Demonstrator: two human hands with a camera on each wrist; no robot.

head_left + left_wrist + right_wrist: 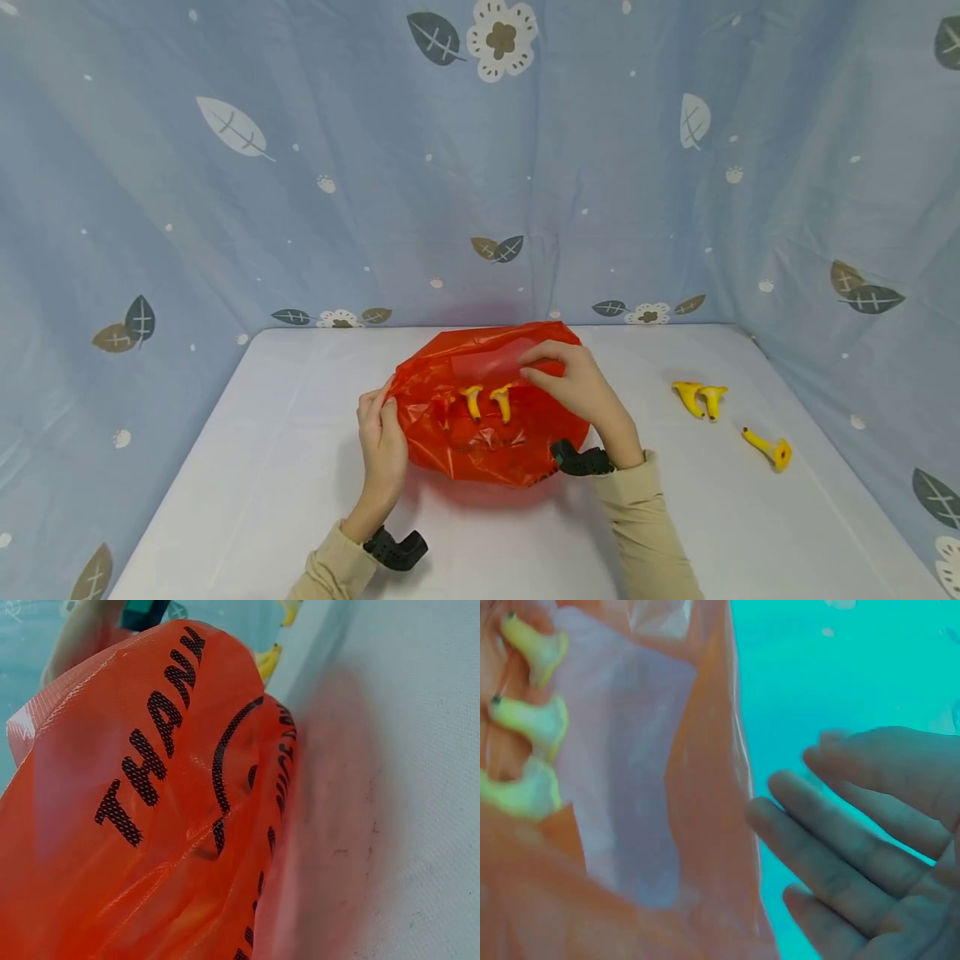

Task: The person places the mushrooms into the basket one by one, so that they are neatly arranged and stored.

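Observation:
A red plastic bag (480,454) lies on its side, its mouth spread wide; black lettering shows on it in the left wrist view. My left hand (382,446) grips the bag's left edge, thumb in front and fingers partly hidden behind the film. Inside are yellow chanterelle-like mushrooms, among them one on the left (472,402) and another (502,403) beside it; the right wrist view shows a third (525,791). Over the bag's right side hovers my right hand (572,379), fingers loosely extended and holding nothing; its fingertips (761,814) are right by the bag's rim.
Right of the bag, two more yellow mushrooms (688,398) lie side by side on the white table (285,442). A single mushroom (768,450) rests nearer the table's right edge. Behind the table hangs a blue patterned curtain (420,167). Both wrists wear black bands.

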